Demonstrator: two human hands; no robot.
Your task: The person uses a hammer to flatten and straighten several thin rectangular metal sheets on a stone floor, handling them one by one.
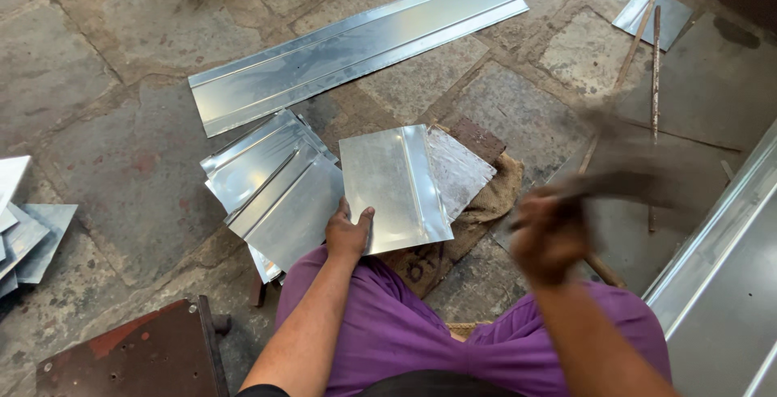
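My left hand [348, 233] grips the near edge of a shiny folded metal sheet [394, 186] that lies on a piece of burlap [494, 195] over a block. Its thumb rests on top of the sheet. My right hand [547, 235] is blurred by motion and is closed around the handle of a dark tool [623, 172], a mallet or hammer by its shape, raised to the right of the sheet. A second, duller sheet [457, 166] lies under the first one on its right side.
A stack of bent metal sheets [275, 182] lies left of my hand. A long metal strip [356, 45] lies farther off on the stone floor. More sheets [24, 231] sit at the left edge, a large panel [720, 284] at the right, wooden sticks [654, 57] and a rusty plate [133, 352] nearby.
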